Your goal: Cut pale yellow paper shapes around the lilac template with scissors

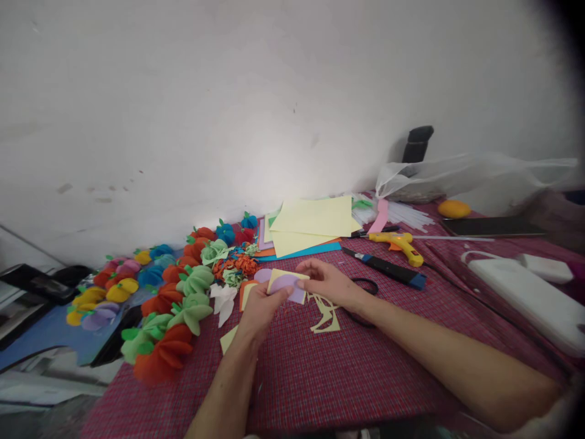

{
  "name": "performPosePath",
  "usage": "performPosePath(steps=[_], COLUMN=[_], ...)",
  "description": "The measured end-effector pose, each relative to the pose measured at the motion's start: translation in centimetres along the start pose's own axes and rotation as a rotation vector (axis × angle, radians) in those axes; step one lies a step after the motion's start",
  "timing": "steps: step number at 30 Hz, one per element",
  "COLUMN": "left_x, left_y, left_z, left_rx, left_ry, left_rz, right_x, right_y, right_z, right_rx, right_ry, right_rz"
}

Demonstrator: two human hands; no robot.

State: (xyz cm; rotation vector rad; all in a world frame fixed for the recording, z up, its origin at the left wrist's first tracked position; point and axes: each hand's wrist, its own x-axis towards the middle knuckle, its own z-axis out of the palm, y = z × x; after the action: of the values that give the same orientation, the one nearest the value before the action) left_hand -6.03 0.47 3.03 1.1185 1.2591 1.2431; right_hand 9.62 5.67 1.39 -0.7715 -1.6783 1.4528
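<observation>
My left hand (259,308) pinches a small pale yellow square (275,275) together with a purple oval piece (284,281), thumb on top. From the right, my right hand (320,281) grips the far edge of the same pieces between its fingers and thumb. They look like felt or soft craft sheet; I cannot tell which. Behind my left hand lies another purple oval (262,275). Curved yellow offcuts (326,316) rest below my right hand. The black handles of scissors (365,285) show partly from behind my right wrist.
Flower-like craft pieces in several colours (169,299) crowd the left side. Large yellow sheets (313,219) lie at the back. To the right are a black-and-blue cutter (388,268), a yellow glue gun (397,242), a white power bank-like block (525,299) and a clear plastic bag (475,171).
</observation>
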Motion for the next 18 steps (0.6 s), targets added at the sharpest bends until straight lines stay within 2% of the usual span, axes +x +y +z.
performPosePath(steps=[5, 10, 15, 18], left_x=[0.1, 0.1, 0.1, 0.1], left_y=[-0.3, -0.7, -0.6, -0.4], left_z=[0.2, 0.8, 0.8, 0.6], left_rx=[-0.169, -0.159, -0.136, -0.110], left_ry=[0.088, 0.082, 0.127, 0.113], left_rz=[0.020, 0.067, 0.015, -0.021], right_x=[-0.4, -0.5, -0.4, -0.4], right_y=[0.3, 0.6, 0.7, 0.8], right_z=[0.8, 1.1, 0.8, 0.8], right_rx=[0.047, 0.051, -0.014, -0.047], right_ry=[-0.036, 0.017, 0.016, -0.001], right_rz=[0.060, 0.055, 0.032, 0.019])
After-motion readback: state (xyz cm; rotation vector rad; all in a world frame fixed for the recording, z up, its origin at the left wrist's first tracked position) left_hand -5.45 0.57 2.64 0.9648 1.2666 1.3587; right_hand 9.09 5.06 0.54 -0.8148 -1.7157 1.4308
